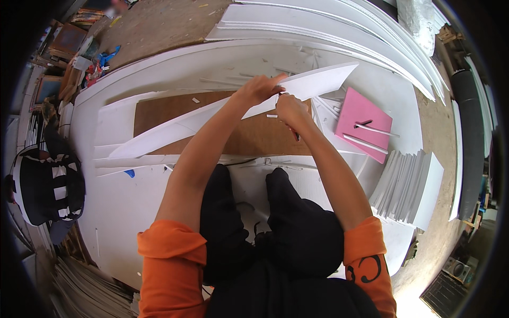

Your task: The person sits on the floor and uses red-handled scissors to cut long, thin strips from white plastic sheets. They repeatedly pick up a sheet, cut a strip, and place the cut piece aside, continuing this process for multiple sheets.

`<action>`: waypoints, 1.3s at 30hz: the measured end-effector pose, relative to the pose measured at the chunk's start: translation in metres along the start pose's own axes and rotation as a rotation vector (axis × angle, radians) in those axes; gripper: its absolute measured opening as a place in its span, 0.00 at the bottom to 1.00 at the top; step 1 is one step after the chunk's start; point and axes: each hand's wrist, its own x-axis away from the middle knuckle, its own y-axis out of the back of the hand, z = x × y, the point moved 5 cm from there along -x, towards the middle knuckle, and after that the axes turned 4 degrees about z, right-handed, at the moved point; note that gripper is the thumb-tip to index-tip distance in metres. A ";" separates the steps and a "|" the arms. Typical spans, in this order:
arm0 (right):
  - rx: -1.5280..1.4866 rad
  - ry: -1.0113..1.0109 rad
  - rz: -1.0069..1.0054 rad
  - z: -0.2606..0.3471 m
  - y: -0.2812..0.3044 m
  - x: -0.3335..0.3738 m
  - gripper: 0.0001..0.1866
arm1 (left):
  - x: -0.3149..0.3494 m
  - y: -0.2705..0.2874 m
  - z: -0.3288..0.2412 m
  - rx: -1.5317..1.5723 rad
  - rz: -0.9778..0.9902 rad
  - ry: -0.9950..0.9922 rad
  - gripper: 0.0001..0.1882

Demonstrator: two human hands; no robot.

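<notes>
A long white foam-board strip (183, 126) lies tilted across the brown board (254, 132), its far right end raised. My left hand (259, 89) is closed on the strip's upper edge, with fingertips and thumb on it. Right beside it, my right hand (292, 112) is a closed fist at the strip's lower edge. It grips a slim cutter knife (296, 136). The reddish-dark end of the handle sticks out below my palm, and a dark tip shows close to my left fingers. Most of the knife is hidden by my hand.
A pink square board (366, 119) with narrow white strips lies at the right. Nearer stands a stack of white panels (405, 185). Long white sheets (318, 32) lie at the far side. Thin offcuts are scattered around the brown board. A black-and-white bag (50, 183) is at the left.
</notes>
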 end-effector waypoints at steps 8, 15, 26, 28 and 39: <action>-0.081 -0.061 -0.078 -0.003 -0.001 0.023 0.14 | 0.000 -0.009 0.005 0.014 -0.029 -0.017 0.17; -0.078 -0.028 -0.094 -0.014 -0.009 0.028 0.15 | 0.003 0.000 -0.009 -0.023 0.030 -0.024 0.18; 0.017 -0.025 -0.043 -0.010 -0.015 0.001 0.14 | 0.008 -0.006 -0.014 -0.090 0.069 -0.030 0.19; 0.015 -0.052 -0.043 -0.012 -0.018 -0.006 0.14 | 0.007 -0.003 -0.013 -0.069 0.043 0.020 0.18; 0.005 -0.091 -0.035 -0.018 -0.021 -0.009 0.15 | -0.002 -0.006 -0.002 -0.181 -0.097 0.040 0.16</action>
